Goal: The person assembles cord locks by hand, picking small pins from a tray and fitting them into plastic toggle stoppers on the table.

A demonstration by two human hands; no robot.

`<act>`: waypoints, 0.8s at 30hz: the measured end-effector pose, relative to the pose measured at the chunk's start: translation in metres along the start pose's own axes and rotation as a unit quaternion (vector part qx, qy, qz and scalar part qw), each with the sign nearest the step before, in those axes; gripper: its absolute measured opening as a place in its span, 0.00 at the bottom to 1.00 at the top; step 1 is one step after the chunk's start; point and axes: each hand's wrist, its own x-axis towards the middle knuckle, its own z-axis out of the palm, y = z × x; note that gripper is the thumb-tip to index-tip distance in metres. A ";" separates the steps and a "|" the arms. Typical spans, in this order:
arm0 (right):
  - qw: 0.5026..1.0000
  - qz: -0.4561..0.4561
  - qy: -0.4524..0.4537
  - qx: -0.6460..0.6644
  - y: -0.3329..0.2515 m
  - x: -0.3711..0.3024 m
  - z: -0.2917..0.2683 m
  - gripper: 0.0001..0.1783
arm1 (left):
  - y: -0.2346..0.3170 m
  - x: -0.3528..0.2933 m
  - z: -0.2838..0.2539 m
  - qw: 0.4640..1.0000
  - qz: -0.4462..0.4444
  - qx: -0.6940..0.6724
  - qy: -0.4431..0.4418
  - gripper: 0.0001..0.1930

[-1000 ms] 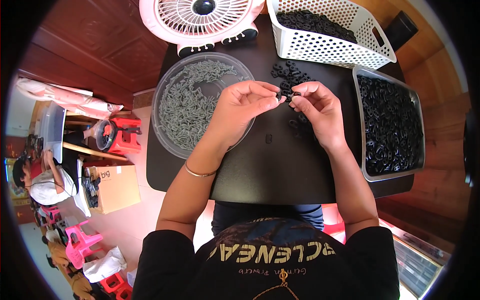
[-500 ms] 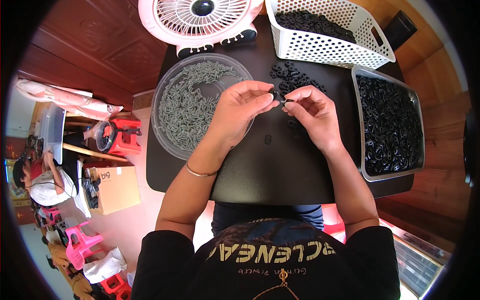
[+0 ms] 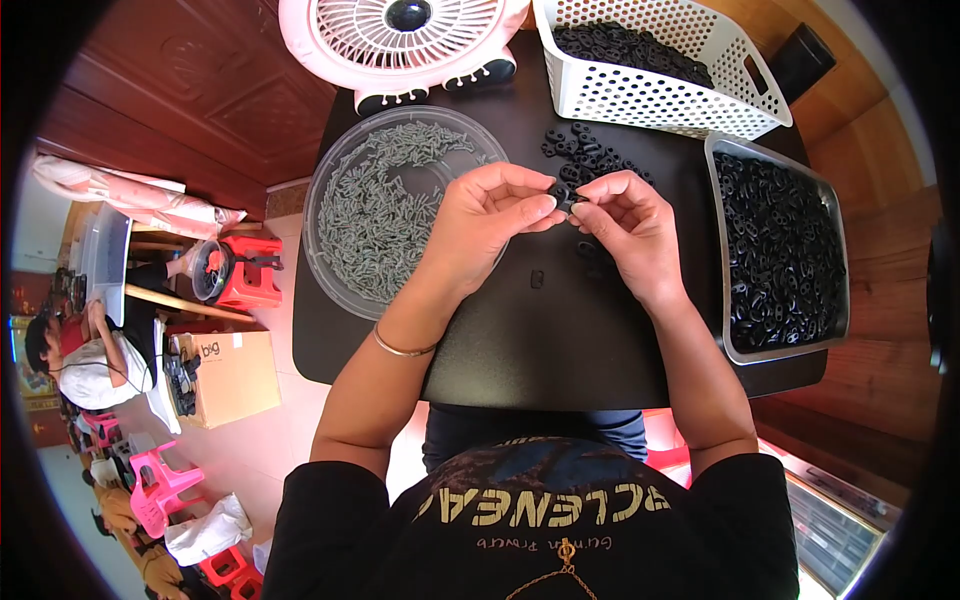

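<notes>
Right of the tub (image 3: 424,182), a black piece (image 3: 562,195) is being pinched by the left hand (image 3: 480,217); what is being pinched by the right hand (image 3: 634,230) is unclear. Likely light, hard, it is best being held by its edges.

Yellow letters (image 3: 550,507) mark the black shirt (image 3: 545,550), dark letters (image 3: 210,350) the carton (image 3: 240,380).

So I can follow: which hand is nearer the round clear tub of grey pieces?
Left. The left hand overlaps the right side of the round tub in this view; the right hand sits farther right.
</notes>
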 end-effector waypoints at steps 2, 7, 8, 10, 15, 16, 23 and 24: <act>1.000 -0.010 0.003 -0.002 0.000 0.000 0.000 0.07 | 0.000 0.000 0.001 1.000 0.006 0.006 0.002 0.07; 1.000 0.007 0.005 0.015 -0.003 -0.001 0.001 0.07 | -0.004 0.000 0.000 0.999 0.034 0.012 0.000 0.07; 1.000 0.006 0.005 0.015 -0.003 -0.001 0.001 0.07 | -0.005 0.000 0.001 0.999 0.033 0.008 0.004 0.07; 1.000 0.011 0.013 0.006 -0.003 -0.001 0.001 0.06 | -0.005 0.000 0.002 0.999 0.032 0.004 0.008 0.07; 1.000 0.010 0.011 -0.002 -0.002 -0.002 0.002 0.06 | -0.009 0.000 0.004 0.999 0.042 0.009 0.008 0.07; 1.000 0.011 0.011 0.002 -0.002 -0.002 0.002 0.06 | -0.010 0.000 0.004 0.999 0.042 0.010 0.008 0.07; 0.999 0.011 0.011 0.032 -0.001 -0.001 0.000 0.06 | -0.010 0.000 0.005 0.999 0.046 0.029 0.004 0.07; 0.999 0.008 0.009 0.038 -0.001 -0.001 0.000 0.05 | -0.010 0.000 0.005 0.998 0.049 0.028 0.000 0.06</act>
